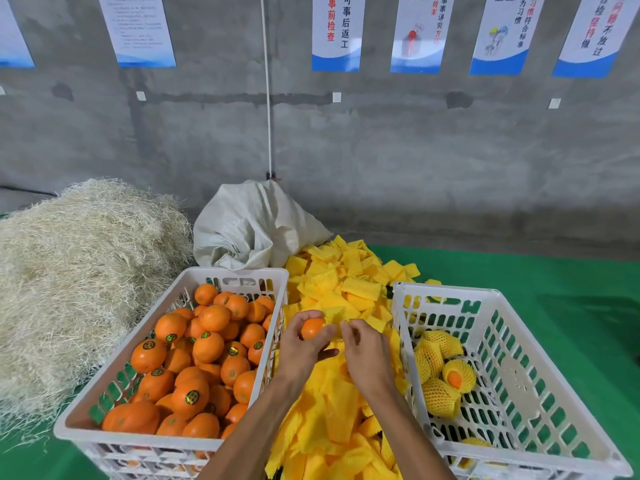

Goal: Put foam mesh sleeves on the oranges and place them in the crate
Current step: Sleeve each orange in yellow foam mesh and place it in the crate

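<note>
Orange (311, 328) sits clamped in the left hand (300, 348), while the right hand (363, 353), at its 3 o'clock, pinches a sleeve (334, 318) touching it.

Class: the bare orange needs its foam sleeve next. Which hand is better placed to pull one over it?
Right hand: it pinches a sleeve beside the orange, which the left hand holds.

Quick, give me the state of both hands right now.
Left hand: closed around a bare round orange.
Right hand: pinching the edge of a yellow foam mesh sleeve next to the orange.
</note>
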Motion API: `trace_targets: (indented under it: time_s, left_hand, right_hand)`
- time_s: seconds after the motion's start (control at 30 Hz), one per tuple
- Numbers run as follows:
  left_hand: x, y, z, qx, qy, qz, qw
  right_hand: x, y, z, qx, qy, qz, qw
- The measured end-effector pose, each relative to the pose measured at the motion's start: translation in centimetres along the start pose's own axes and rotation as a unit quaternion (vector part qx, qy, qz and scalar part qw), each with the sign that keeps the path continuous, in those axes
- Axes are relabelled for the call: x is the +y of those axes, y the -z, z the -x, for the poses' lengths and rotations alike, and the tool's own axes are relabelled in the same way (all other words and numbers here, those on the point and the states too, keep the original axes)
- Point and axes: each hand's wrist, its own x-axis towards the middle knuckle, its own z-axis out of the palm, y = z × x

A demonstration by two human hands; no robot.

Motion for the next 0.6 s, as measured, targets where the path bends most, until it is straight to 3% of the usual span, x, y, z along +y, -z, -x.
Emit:
trace_targets:
  time_s: [0.07,0.1,0.17,0.23,0.27,0.3,0.5,0.6]
  left_hand:
    - [-0.18,0.16,-0.25,0.038,0.027,-0.013,0.999]
    - [-0.25,0.29,-0.34,0.06,0.042,-0.014,0.997]
    - [-0.38,0.6,-0.44,0.079,0.056,-0.023,0.995]
    - [-0.66,0.93,-0.41,0.076,0.059,-0.038,0.995]
    - [-0.69,1.02,-0.36,0.077,0.061,-0.04,0.994]
    - [-0.66,1.05,-0.31,0.08,0.065,-0.038,0.994]
    - [-0.59,0.41,-0.22,0.073,0.146,0.026,0.986]
    - [-0.48,0.33,0.06,0.042,0.166,0.034,0.985]
  right_hand:
    - [-0.03,-0.14,-0.01,0.013,-0.067,-0.114,0.991]
    - [-0.12,-0.27,-0.14,0.018,-0.129,-0.206,0.97]
    - [-0.3,-0.3,-0.54,0.018,-0.259,-0.388,0.884]
    - [-0.38,-0.16,-0.89,0.012,-0.34,-0.546,0.765]
    - [-0.42,-0.01,-0.96,0.009,-0.366,-0.587,0.722]
    - [-0.35,0.02,-0.96,0.003,-0.383,-0.601,0.702]
    - [-0.15,-0.11,-0.46,-0.027,-0.367,-0.535,0.76]
    - [0.11,-0.08,-0.56,-0.034,-0.37,-0.516,0.772]
